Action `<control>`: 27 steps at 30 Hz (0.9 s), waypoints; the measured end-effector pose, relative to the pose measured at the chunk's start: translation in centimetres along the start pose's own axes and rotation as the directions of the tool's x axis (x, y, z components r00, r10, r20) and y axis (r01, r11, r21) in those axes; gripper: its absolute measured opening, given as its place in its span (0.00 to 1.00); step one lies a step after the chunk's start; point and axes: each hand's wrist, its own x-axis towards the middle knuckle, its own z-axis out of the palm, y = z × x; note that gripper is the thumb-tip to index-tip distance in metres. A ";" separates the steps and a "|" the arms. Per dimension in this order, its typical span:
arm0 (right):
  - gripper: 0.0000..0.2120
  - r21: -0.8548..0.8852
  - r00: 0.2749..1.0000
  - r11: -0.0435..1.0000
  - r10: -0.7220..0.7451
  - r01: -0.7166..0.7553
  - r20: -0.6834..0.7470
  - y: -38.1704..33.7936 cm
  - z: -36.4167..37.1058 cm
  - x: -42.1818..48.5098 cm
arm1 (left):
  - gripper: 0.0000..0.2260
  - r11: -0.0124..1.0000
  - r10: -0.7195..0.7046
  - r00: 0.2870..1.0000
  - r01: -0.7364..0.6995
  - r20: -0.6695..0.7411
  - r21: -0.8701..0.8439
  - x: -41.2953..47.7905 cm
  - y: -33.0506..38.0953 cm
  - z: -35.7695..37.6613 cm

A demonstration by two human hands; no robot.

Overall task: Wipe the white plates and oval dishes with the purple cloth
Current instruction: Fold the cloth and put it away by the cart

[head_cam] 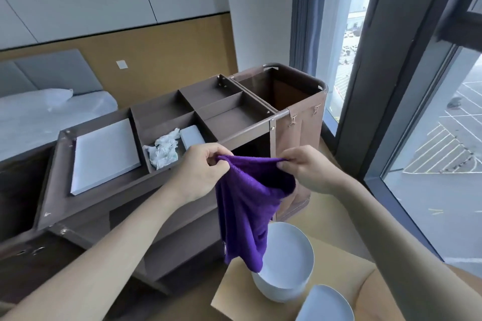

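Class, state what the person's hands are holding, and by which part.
Both the left hand and right hand pinch the purple cloth along its top edge.

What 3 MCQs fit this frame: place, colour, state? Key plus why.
1. The crumpled tissue lies: A) in a compartment of the cart B) on the floor C) on the bed
2. Colour of the cloth: A) green B) purple C) white
3. The cloth is: A) in one hand B) pinched by both hands, hanging C) lying flat
Key: 1A, it sits in a cart-top tray; 2B, plainly purple; 3B, left hand and right hand each pinch its top edge.
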 end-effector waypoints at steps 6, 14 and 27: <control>0.16 0.315 0.998 0.948 0.013 -0.031 0.061 -1.7 1.1 1.2 | 0.09 0.996 -0.088 0.989 0.084 -0.119 -0.038 -0.1 0.4 0.3; 0.57 0.768 0.976 0.634 -0.092 -0.097 0.199 -1.2 0.0 2.3 | 0.14 0.774 -0.339 0.937 0.228 -0.083 -0.591 5.9 4.0 -2.9; 0.09 0.763 0.911 0.598 0.412 -0.246 -0.030 -2.7 8.3 6.2 | 0.08 0.391 -0.466 0.730 0.677 0.500 -0.624 11.5 -11.4 1.5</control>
